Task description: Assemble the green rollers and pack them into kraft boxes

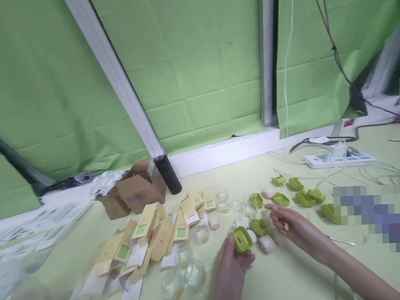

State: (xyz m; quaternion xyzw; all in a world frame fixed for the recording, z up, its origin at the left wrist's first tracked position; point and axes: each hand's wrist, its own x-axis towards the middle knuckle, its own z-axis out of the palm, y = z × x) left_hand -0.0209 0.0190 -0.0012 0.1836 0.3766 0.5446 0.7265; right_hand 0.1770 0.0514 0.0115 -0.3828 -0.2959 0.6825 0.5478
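Note:
My left hand (230,270) is closed on a small green plastic holder (243,239), lifted just above the table. My right hand (294,227) reaches in from the right with its fingers pinched on a thin stick-like thing (278,217) that I cannot name. Under and between the hands lie another green holder (258,227) and pinkish-white round pieces (266,243). More green holders (304,199) are scattered behind the right hand.
A pile of tan cards with green squares (147,240) and clear plastic shells (184,274) lies left of the hands. Small brown boxes (137,192), a black cylinder (168,174), a white power strip (339,160) with cables, plastic bags at far left.

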